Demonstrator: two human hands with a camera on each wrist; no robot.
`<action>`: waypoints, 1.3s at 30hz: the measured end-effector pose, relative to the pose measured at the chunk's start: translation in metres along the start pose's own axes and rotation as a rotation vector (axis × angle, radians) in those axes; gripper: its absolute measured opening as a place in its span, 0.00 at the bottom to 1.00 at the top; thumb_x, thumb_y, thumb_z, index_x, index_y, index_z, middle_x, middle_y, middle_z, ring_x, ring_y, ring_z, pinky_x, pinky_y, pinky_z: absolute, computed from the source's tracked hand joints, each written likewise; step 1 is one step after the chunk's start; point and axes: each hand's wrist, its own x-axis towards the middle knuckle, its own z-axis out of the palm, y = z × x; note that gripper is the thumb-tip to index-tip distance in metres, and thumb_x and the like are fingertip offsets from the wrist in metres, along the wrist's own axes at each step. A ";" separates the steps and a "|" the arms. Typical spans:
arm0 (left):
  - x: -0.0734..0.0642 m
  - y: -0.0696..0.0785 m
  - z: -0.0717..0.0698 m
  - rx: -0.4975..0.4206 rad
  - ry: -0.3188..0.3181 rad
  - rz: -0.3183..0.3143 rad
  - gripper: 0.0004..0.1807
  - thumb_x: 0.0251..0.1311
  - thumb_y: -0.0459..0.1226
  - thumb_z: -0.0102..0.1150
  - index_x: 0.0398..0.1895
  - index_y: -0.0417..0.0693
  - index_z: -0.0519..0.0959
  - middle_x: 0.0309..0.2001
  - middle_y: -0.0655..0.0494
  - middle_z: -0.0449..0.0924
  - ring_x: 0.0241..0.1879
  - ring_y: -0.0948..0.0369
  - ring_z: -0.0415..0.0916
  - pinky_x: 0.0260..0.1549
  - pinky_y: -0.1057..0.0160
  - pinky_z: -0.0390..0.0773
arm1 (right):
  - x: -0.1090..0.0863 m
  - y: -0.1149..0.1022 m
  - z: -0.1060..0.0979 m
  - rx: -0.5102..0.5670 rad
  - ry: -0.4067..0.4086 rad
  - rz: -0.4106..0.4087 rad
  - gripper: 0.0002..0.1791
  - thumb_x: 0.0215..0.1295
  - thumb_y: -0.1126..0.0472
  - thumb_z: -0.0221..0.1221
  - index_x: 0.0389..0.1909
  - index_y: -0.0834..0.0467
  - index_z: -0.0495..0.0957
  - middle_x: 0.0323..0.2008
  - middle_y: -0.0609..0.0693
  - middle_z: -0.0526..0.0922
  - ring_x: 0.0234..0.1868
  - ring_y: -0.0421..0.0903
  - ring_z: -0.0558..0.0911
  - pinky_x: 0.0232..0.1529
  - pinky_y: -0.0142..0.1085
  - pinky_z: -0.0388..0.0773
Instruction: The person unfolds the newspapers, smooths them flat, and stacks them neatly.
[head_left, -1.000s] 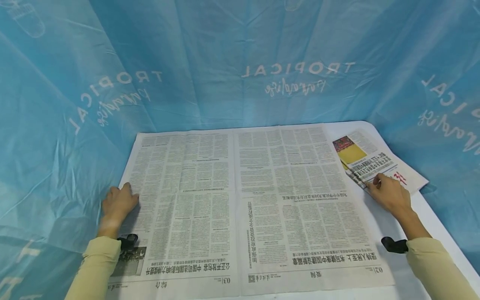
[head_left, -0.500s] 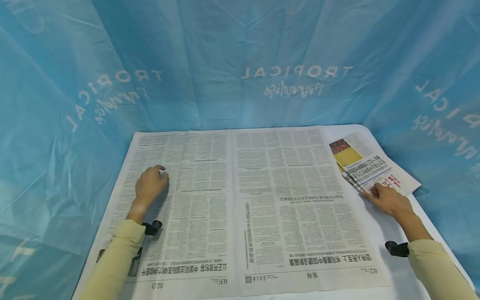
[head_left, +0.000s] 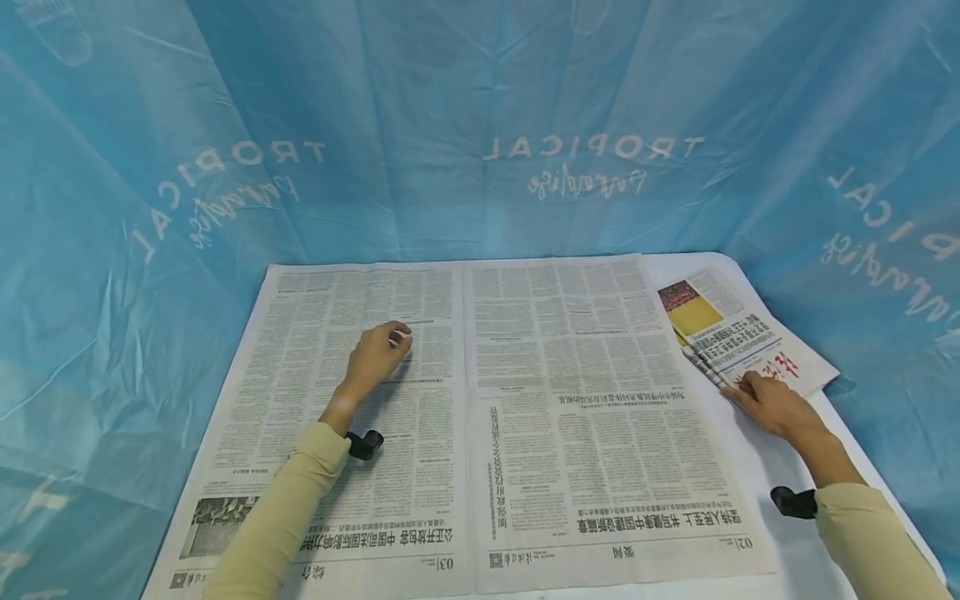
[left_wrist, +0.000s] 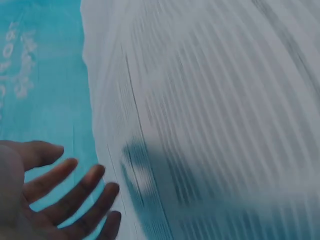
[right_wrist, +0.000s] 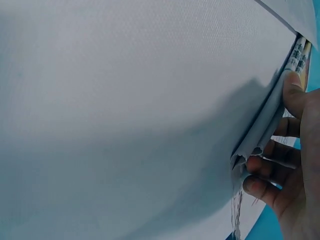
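Note:
A wide newspaper sheet [head_left: 585,433] lies unfolded on the white table, with a crease down its middle. Over its left page hovers my left hand [head_left: 372,358], holding nothing. In the left wrist view, that hand's fingers [left_wrist: 75,200] are spread and loosely bent, apart from the paper. At the right stands a small pile of folded newspapers [head_left: 750,342] with red characters and a yellow picture. My right hand [head_left: 780,410] pinches the near left corner of this pile. The right wrist view shows the thumb [right_wrist: 292,95] on the folded edge [right_wrist: 265,120], other fingers beneath and beside it.
The white table [head_left: 757,467] shows between the spread sheet and the folded pile. A blue curtain [head_left: 480,192] with printed lettering surrounds the table at the back and both sides. A black wrist camera [head_left: 366,445] sits on the left wrist.
My left hand has moved from the sheet's left edge rightward and away from me, over the left page. My right hand stays at the folded pile's corner; its fingers have shifted slightly.

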 end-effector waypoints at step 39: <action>0.021 0.082 0.104 -0.391 -0.567 0.346 0.17 0.71 0.34 0.51 0.58 0.33 0.74 0.44 0.39 0.83 0.41 0.50 0.83 0.41 0.63 0.81 | -0.006 -0.009 0.002 -0.122 -0.003 0.080 0.30 0.64 0.56 0.47 0.58 0.76 0.66 0.48 0.78 0.74 0.35 0.65 0.77 0.35 0.58 0.73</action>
